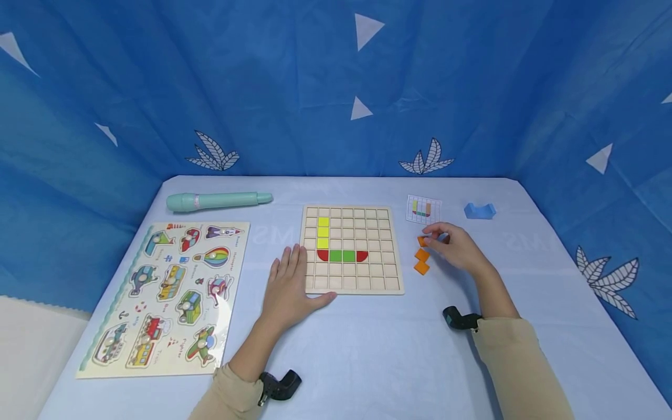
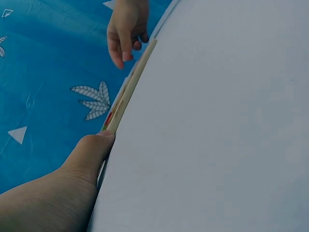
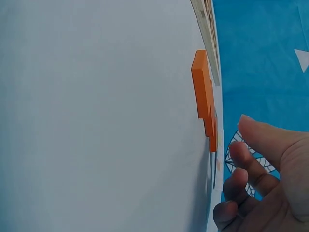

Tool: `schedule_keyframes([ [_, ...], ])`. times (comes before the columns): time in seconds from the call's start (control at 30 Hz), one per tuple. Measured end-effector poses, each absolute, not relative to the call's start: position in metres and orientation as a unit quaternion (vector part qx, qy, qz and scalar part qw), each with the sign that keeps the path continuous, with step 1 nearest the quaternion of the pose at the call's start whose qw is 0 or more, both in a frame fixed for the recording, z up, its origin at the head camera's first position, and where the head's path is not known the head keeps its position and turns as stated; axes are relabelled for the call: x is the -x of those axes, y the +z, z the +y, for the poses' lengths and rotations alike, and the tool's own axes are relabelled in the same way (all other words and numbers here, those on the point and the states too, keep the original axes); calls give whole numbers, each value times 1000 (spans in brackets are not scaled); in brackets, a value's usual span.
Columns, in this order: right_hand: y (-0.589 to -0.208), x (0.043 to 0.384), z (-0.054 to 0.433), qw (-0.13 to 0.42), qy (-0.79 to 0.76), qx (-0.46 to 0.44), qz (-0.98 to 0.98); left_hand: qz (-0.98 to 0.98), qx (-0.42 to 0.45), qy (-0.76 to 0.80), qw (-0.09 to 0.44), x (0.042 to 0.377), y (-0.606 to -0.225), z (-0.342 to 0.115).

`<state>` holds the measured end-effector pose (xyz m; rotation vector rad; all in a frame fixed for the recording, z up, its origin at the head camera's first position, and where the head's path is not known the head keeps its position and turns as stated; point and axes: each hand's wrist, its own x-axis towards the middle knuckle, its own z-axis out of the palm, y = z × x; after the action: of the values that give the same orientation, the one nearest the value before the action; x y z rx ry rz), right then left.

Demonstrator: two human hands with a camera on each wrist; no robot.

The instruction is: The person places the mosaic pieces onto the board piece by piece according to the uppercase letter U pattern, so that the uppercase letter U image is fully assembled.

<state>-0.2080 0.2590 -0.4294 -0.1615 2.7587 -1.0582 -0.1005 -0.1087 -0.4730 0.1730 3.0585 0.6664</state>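
My left hand point(image 1: 287, 286) steadies a wooden grid board point(image 1: 352, 286), fingers straight along its left edge. Its thumb point(image 2: 94, 150) rests at the near edge. On the board, three yellow squares point(image 1: 323, 231) form a column above a row of two green squares point(image 1: 342, 256) between red rounded pieces point(image 1: 361, 256). Beside the board's right edge, three orange square tiles point(image 1: 422, 255) lie in a line touching corners. Over the farthest one reaches my right hand point(image 1: 452, 248), its thumb and fingertips apart in the right wrist view, with no tile visible between them.
A small pattern card point(image 1: 424, 204) lies behind the orange tiles, and a blue notched block point(image 1: 480, 211) is to its right. Left of the board lies a vehicle picture puzzle point(image 1: 238, 251). A green microphone-shaped stick point(image 1: 226, 201) lies behind the puzzle.
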Motion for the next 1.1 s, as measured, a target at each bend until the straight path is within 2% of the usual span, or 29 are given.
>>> schedule_keyframes([
  [0.57,-436,212,262,105,-314,69,941,976,-55,212,6,101,-474,-108],
  [1.1,-438,212,261,104,-321,44,940,976,-56,210,4,101,-475,-109],
])
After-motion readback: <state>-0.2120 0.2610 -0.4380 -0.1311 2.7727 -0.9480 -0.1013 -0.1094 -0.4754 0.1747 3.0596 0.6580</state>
